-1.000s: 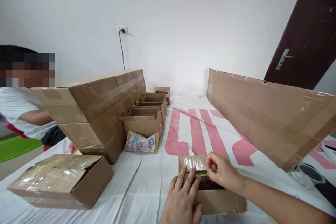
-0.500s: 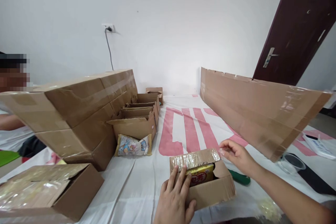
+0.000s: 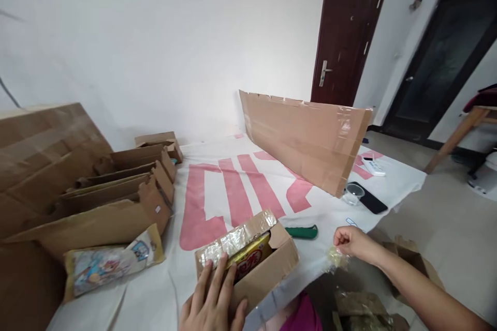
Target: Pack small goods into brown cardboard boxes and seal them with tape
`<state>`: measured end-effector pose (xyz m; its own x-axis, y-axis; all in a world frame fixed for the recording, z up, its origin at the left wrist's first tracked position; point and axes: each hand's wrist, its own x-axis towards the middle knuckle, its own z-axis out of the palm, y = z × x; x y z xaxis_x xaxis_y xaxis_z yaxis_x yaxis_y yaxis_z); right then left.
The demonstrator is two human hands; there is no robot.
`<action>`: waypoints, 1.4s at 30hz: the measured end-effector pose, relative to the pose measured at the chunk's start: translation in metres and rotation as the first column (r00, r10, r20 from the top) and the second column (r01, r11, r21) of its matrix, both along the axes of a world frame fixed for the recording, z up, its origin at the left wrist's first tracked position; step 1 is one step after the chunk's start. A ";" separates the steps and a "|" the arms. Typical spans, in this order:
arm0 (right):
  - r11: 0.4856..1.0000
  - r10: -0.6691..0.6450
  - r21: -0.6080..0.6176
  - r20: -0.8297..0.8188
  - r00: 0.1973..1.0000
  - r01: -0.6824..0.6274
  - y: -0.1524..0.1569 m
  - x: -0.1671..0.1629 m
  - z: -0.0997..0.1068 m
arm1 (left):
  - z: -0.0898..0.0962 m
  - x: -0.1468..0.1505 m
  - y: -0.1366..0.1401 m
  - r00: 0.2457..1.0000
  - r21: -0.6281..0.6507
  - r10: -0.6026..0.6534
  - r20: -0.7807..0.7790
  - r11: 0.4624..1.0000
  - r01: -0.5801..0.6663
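We press our left hand (image 3: 212,300), fingers flat and open, on the small box (image 3: 256,264) at bottom centre; wrist cut off. Right hand (image 3: 349,243) pinches crumpled tape (image 3: 334,257), blurry, lower right.

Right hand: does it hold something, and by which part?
The right hand pinches a crumpled strip of clear tape by its upper end; the rest hangs loose below the fingers.
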<state>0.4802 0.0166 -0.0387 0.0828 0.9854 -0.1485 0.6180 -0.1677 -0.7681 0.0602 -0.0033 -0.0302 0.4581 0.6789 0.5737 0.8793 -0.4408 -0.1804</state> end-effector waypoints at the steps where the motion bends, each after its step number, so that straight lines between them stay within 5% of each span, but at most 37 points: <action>1: 1.000 -0.008 -0.003 0.034 0.999 0.009 -0.002 -0.001 -0.006 | 0.000 0.000 0.000 1.000 0.005 -0.005 -0.002 1.000 0.005; 9: 0.969 -0.013 0.225 0.449 0.893 -0.099 -0.027 -0.035 -0.039 | 0.001 0.001 -0.004 0.998 0.019 0.020 -0.052 1.000 -0.019; 12: 0.916 -0.060 0.338 0.648 0.759 -0.216 -0.041 -0.037 -0.067 | 0.001 0.002 -0.003 0.998 0.014 0.035 -0.061 0.999 -0.035; 17: 0.850 -0.089 0.412 0.727 0.681 -0.328 -0.056 -0.020 -0.112 | 0.002 0.002 -0.003 0.998 0.010 0.027 -0.051 1.000 -0.026; 20: 0.874 -0.008 0.366 0.670 0.742 -0.321 -0.054 -0.015 -0.103 | 0.003 0.003 -0.003 0.999 0.004 0.028 -0.044 1.000 -0.028; 24: 0.954 0.088 0.211 0.488 0.868 -0.215 -0.032 -0.012 -0.060 | 0.005 0.003 -0.005 0.998 0.000 0.032 -0.061 0.999 -0.032; 28: 0.985 0.129 0.051 0.419 0.899 -0.165 -0.017 -0.011 -0.039 | 0.004 0.000 -0.006 0.997 -0.005 0.034 -0.074 0.999 -0.034; 36: 0.899 -0.063 0.413 0.456 0.888 -0.149 -0.059 -0.022 -0.101 | 0.005 0.002 -0.003 0.999 -0.038 0.020 -0.038 0.999 -0.022; 42: 0.922 -0.175 0.372 0.145 0.974 0.111 -0.054 0.000 -0.116 | 0.006 0.001 -0.004 0.999 -0.030 0.012 -0.052 0.999 -0.013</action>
<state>0.4801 -0.0371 -0.1551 0.2193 0.9452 0.2420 0.7357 0.0027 -0.6773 0.0615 -0.0074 -0.0240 0.4780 0.7017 0.5283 0.8746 -0.4358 -0.2125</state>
